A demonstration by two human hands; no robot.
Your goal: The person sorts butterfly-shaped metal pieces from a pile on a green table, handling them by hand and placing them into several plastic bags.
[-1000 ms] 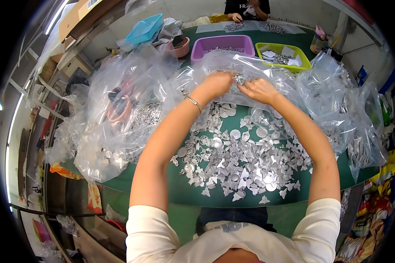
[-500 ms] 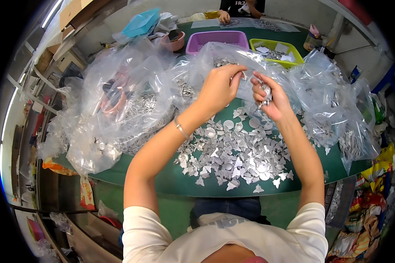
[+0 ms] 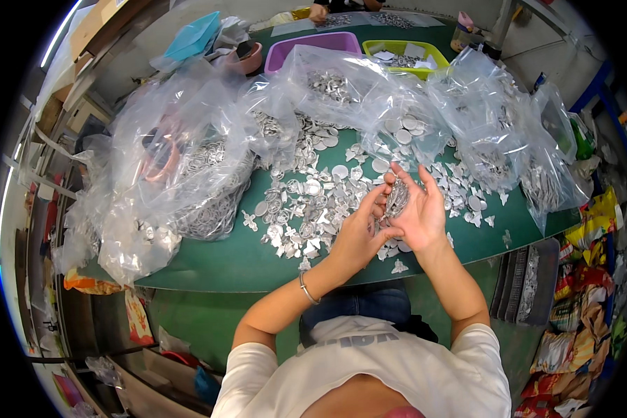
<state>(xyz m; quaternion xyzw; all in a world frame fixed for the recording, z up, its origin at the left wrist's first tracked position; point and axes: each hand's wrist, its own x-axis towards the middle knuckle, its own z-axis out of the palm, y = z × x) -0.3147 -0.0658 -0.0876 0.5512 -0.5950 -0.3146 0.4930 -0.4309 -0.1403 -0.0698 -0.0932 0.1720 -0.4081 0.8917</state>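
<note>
Over the near side of the table, both my hands meet around a small stack of silver metal pieces (image 3: 397, 200). My right hand (image 3: 423, 214) is turned palm up, fingers raised, with the stack resting against its palm and finger bases. Curled in from the left, my left hand (image 3: 359, 233) has its fingertips on the same stack; its thumb reaches to the right palm. Under and around them spreads a loose pile of flat, silver-grey metal pieces (image 3: 313, 202), some round, some winged or cross-shaped. The exact shape of the held pieces is too small to make out.
Clear plastic bags of metal parts stand at left (image 3: 209, 167), centre back (image 3: 327, 76) and right (image 3: 491, 132). Behind them are a purple basin (image 3: 279, 50) and a lime-green tray (image 3: 435, 54). Across the green table (image 3: 188, 268) shows another person's hand (image 3: 318, 12).
Both hands have come back from beside the centre bag toward me and now meet at the metal pieces. The view has shifted, showing more of the pile. The other person is less in view.
</note>
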